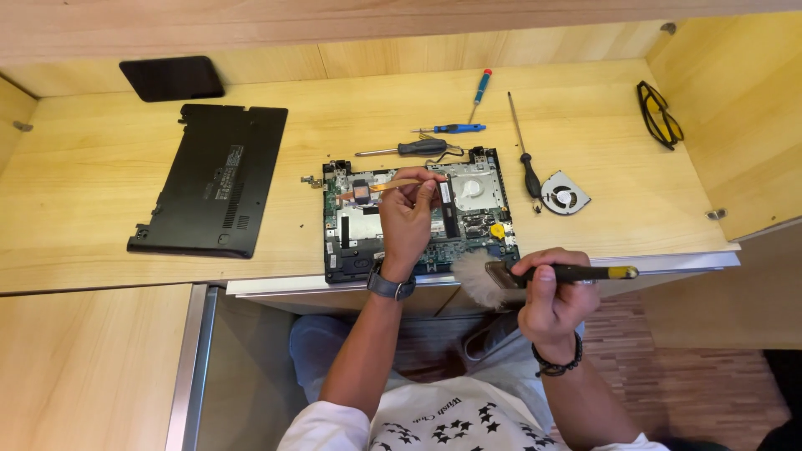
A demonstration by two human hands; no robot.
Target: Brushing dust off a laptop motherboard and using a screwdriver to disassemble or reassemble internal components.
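Observation:
An opened laptop base with its circuit board showing lies on the wooden desk in front of me. My left hand rests over the board and pinches the copper heat pipe assembly at its upper left. My right hand is closed around the black handle of a paint brush, held at the desk's front edge with its pale bristles pointing left, beside the laptop's lower right corner.
The laptop's black bottom cover lies to the left, a dark pad behind it. Three screwdrivers lie behind the laptop and a long one to its right, next to a loose cooling fan. Black glasses sit far right.

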